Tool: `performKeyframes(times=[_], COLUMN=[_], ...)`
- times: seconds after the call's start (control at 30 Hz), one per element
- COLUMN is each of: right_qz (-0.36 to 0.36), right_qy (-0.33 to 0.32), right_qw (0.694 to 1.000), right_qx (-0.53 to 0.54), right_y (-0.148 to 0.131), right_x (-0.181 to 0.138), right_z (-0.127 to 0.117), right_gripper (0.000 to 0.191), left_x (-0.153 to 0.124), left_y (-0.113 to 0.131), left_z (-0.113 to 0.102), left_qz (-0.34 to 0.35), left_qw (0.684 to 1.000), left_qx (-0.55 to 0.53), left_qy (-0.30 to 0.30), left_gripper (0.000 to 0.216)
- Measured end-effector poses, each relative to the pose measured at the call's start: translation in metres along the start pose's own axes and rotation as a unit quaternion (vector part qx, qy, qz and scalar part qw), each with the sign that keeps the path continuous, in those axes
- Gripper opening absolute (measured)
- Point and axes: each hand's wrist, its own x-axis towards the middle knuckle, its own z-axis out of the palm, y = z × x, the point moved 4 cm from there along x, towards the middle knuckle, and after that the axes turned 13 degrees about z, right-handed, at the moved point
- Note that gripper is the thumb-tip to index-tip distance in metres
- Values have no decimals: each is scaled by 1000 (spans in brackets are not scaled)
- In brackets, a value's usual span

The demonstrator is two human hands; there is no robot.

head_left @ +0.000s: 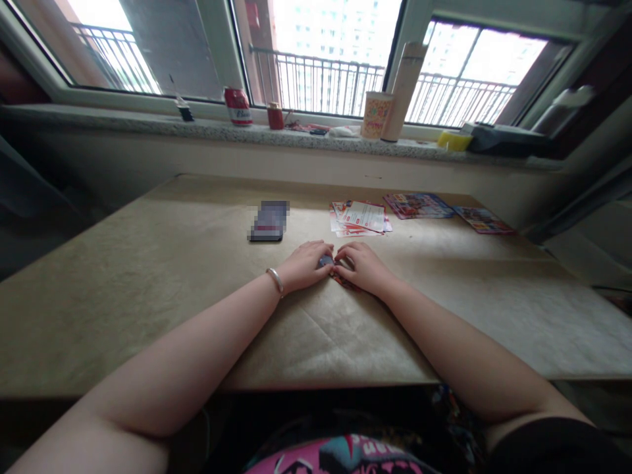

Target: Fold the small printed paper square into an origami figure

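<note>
My left hand (307, 264), with a silver bangle (275, 280) at the wrist, and my right hand (366, 268) meet over the middle of the table. Between them is a small colourful card (325, 261), partly blue, with an orange and dark patterned part showing below the right thumb. Fingers of both hands curl round its edges, thumbs close together. Most of it is covered, so whether it is one card or several I cannot tell. Just beyond my hands lies a loose pile of red and white cards (363, 216).
A phone (269, 221), its screen blurred, lies to the left on the table (148, 283). Two groups of colourful cards, one pile (419, 205) and another (484, 220), lie at the back right. On the windowsill stand a red can (237, 106), a red-capped jar (275, 116) and a paper cup (376, 115).
</note>
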Motion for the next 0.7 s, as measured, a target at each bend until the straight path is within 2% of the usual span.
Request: performKeyframes(times=[0.23,0.4,0.53,0.7], right_qz=[-24,3,5,7], right_qy=[-15,9,23,33], right_qw=[999,999,999,998], right_qx=[32,31,42,54], right_y=[0,2,2,-2], right_x=[1,1,2,1], right_z=[1,-1,-2,-4], right_gripper=[16,17,13,8], left_x=[-2,-3,-3,-2], left_y=[-11,-9,-3,4], left_z=[3,0,-5,-7], left_qz=[-12,-24,-34,-13], left_qw=[996,991,989,990], left_qx=[-73,-114,-115,-98], left_qy=[40,65,81,97], left_gripper=[17,13,13,13])
